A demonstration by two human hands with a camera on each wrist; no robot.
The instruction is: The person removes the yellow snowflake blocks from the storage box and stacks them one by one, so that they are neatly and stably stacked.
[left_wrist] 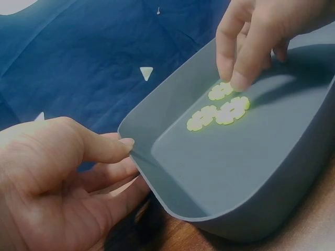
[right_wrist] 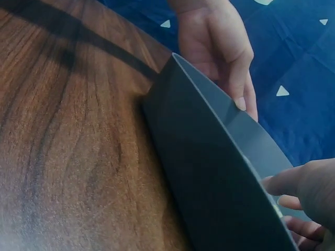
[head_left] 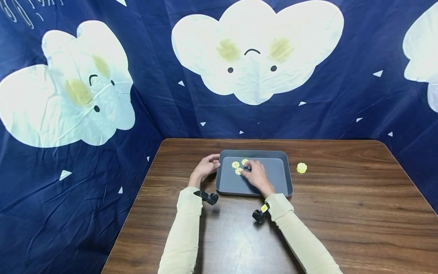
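Observation:
A dark grey rectangular tray [head_left: 273, 179] stands on the table. My left hand [left_wrist: 68, 178] grips its left end, thumb at the rim and fingers against the outer wall. Inside the tray lie flat yellow flower-shaped pieces with notched edges: one on the left [head_left: 235, 164], one in front [head_left: 238, 171], and one farther back [head_left: 244, 161]. My right hand [head_left: 257, 176] reaches down over them, thumb and forefinger bent. In the left wrist view, its fingertips [left_wrist: 239, 82] meet the edge of the back piece [left_wrist: 217, 94]; whether they pinch it is unclear.
A thicker yellow scalloped piece or stack [head_left: 302, 168] sits on the wooden table [head_left: 345, 198], right of the tray. A blue cloth backdrop [head_left: 154, 76] with white clouds hangs behind and to the left. Each wrist carries a black camera.

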